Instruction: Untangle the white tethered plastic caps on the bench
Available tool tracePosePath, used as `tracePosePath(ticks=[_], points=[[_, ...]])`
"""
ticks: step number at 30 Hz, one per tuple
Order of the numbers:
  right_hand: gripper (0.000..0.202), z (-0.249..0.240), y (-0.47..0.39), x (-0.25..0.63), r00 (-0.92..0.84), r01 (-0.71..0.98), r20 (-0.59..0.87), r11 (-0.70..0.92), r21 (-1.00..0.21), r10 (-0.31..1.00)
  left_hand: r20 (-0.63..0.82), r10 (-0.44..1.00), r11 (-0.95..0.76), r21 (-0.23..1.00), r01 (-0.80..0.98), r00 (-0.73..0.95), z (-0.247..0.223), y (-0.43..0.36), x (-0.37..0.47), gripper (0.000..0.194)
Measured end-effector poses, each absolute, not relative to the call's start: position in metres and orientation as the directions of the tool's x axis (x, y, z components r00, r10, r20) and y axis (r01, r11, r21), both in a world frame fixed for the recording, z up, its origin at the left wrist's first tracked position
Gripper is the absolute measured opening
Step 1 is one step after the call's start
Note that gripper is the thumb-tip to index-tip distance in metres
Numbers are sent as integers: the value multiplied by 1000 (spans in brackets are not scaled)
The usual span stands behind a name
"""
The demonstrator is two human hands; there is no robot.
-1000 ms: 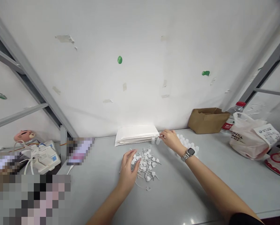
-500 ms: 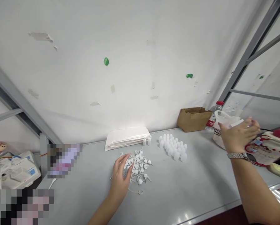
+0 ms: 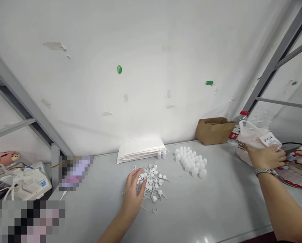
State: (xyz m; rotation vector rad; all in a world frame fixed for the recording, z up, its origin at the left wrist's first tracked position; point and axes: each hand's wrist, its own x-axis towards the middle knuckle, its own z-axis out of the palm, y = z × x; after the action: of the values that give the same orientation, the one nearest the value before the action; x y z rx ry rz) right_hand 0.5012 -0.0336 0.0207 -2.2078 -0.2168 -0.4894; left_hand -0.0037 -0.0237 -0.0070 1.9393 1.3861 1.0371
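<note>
My left hand (image 3: 134, 189) is at the left side of a pile of small white plastic caps with strap loops (image 3: 154, 184). Its thumb and fingers are apart, curved around the pile's edge. At the right, my right hand (image 3: 266, 158) lies against a pale plastic bag (image 3: 247, 143) with dark lettering and a white label (image 3: 269, 139). Its fingers stretch across the bag's front, and the thumb points left. Between the two hands stands a group of small white rounded bottles (image 3: 191, 162). Two small capped bottles (image 3: 161, 155) stand behind the pile.
White envelopes (image 3: 141, 150) lie stacked against the wall. An open cardboard box (image 3: 214, 131) and a red-capped bottle (image 3: 238, 126) stand at the back right. A red and white patterned item (image 3: 299, 168) is beyond my right hand. A white device with cables (image 3: 34, 184) sits far left.
My right hand has come down onto the bag, and the white label now shows above it. My left hand stays by the caps. The view has shifted slightly left.
</note>
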Motion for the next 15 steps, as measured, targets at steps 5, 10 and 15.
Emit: tracePosePath(ticks=[5, 10, 15], points=[[111, 24, -25, 513, 965, 187, 260, -577, -795, -46, 288, 939, -345, 765, 544, 190, -6, -25, -2, 35], [105, 23, -14, 515, 958, 161, 252, -476, -864, -134, 296, 936, -351, 749, 563, 190, -9, -24, -3, 35], [108, 5, -10, 523, 923, 276, 368, -481, -832, -108, 318, 925, -377, 719, 584, 206, -10, -24, -2, 35]])
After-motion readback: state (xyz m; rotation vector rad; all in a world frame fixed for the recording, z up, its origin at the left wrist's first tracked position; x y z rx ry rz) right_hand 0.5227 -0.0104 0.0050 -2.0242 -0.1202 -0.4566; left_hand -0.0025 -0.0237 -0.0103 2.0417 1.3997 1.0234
